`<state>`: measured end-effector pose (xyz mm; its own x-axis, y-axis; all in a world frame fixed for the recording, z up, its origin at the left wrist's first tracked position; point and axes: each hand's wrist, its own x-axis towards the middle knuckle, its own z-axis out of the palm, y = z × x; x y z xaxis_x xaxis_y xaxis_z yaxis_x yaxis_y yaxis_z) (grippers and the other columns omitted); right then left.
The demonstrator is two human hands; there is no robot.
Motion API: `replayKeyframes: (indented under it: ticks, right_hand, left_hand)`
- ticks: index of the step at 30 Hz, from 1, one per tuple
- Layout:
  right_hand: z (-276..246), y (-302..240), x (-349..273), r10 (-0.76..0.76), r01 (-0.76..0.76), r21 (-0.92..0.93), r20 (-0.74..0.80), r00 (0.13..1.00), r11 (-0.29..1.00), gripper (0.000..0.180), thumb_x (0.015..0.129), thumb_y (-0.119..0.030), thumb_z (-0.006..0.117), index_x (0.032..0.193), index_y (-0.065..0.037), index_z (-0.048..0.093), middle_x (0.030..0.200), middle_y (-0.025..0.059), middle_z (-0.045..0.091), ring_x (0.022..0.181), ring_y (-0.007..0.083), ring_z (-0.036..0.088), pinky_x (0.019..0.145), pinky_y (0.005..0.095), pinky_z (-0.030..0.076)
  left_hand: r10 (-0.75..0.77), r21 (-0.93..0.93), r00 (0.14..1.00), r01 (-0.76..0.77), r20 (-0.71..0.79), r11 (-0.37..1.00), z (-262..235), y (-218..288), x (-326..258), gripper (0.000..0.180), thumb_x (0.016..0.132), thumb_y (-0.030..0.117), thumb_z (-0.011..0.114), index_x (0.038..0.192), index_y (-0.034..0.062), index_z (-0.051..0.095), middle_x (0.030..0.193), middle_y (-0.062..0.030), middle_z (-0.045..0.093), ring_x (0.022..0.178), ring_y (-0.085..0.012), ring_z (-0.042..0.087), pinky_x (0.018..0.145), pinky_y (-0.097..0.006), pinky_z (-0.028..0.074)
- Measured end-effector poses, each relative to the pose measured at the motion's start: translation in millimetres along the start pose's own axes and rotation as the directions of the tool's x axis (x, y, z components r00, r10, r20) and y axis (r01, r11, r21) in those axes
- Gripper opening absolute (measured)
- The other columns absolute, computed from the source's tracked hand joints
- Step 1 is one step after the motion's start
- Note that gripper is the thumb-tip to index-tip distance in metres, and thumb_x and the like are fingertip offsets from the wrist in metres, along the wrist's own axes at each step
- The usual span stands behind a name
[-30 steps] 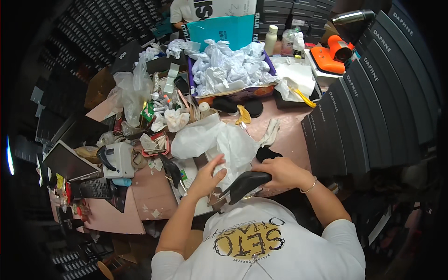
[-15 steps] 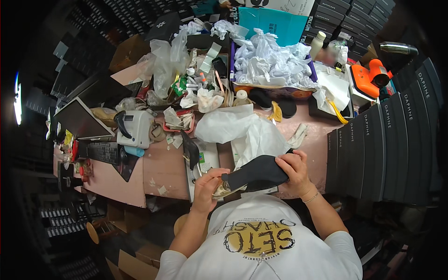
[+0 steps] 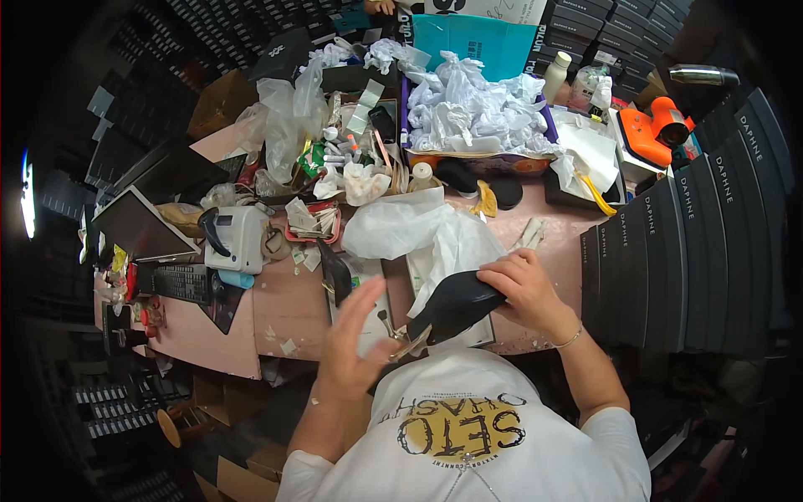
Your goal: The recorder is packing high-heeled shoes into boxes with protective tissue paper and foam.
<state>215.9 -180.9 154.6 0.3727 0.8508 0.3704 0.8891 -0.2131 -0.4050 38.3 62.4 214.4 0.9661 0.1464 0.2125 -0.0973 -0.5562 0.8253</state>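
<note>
My right hand (image 3: 529,293) grips the toe end of a black shoe (image 3: 456,308), sole turned away from view, with pale gold straps hanging at its left end. Close by those straps, my left hand (image 3: 355,343) is raised with its fingers stretched, slightly smeared by motion, and holds nothing. Another dark shoe (image 3: 336,274) rests against an open shoebox (image 3: 368,303) just past my left hand. White wrapping tissue (image 3: 464,243) spreads over the box behind the held shoe.
A purple-edged carton (image 3: 481,161) heaped with crumpled white paper stands at the back. Dark shoeboxes (image 3: 711,251) form a row on the right. A white label printer (image 3: 238,238), a keyboard (image 3: 180,282) and a monitor (image 3: 144,227) sit left. An orange device (image 3: 652,134) is back right.
My left hand has let go of the shoe's strap end and opened. The shoe has tilted, its strap end lower, while my right hand still holds the toe.
</note>
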Motion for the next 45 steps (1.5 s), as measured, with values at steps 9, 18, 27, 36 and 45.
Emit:
replayKeyframes:
  ticks: [9,18,27,36,45]
  right_hand:
    - [18,-12,66,-0.065,0.064,-0.011,-0.116,0.991,0.998,0.034,0.067,-0.019,0.075,0.097,-0.012,0.061,0.092,0.0019,0.059,0.09,0.0223,0.057,0.083,0.0379,0.039]
    - [85,-43,3,0.32,-0.425,0.27,0.357,0.878,0.864,0.039,0.074,-0.023,0.071,0.105,-0.001,0.062,0.096,0.0155,0.061,0.077,0.0342,0.061,0.065,0.038,0.048]
    - [116,-31,5,0.393,-0.309,0.312,-0.257,0.883,0.898,0.045,0.069,-0.002,0.066,0.113,-0.004,0.057,0.101,0.0145,0.053,0.083,0.0292,0.058,0.071,0.0381,0.049]
    - [70,-27,23,0.25,-0.414,0.5,0.363,0.898,0.761,0.047,0.086,-0.022,0.062,0.126,-0.002,0.046,0.129,0.0187,0.047,0.113,0.0329,0.049,0.096,0.0492,0.036]
    - [178,-41,52,0.227,-0.475,0.411,0.52,0.823,0.778,0.062,0.097,-0.054,0.027,0.094,0.004,0.051,0.101,0.0227,0.052,0.102,0.0392,0.049,0.097,0.0568,0.025]
  left_hand:
    - [-0.436,-0.821,0.707,0.548,0.557,-0.16,110,-80,8,0.045,0.084,0.023,0.057,0.12,-0.0016,0.047,0.105,-0.013,0.061,0.088,-0.0206,0.064,0.077,-0.036,0.056]
    - [-0.535,-0.812,0.631,0.544,0.562,-0.211,131,-82,-40,0.04,0.088,0.029,0.051,0.114,-0.0005,0.054,0.101,-0.0128,0.064,0.088,-0.0219,0.064,0.078,-0.039,0.055]
    - [-0.656,-0.87,0.588,0.427,0.473,-0.246,146,-92,-26,0.037,0.09,0.034,0.05,0.11,0.0053,0.059,0.099,-0.0067,0.065,0.085,-0.0176,0.062,0.076,-0.034,0.052]
    - [-0.686,-0.914,0.61,0.33,0.398,-0.237,134,-81,-24,0.053,0.092,0.049,0.044,0.122,0.0058,0.05,0.108,-0.0077,0.061,0.096,-0.0187,0.06,0.084,-0.036,0.049]
    - [-0.687,-0.948,0.673,0.31,0.276,-0.077,145,-84,-32,0.079,0.089,0.071,0.026,0.143,0.0128,0.026,0.139,-0.0085,0.039,0.128,-0.0223,0.041,0.106,-0.039,0.036]
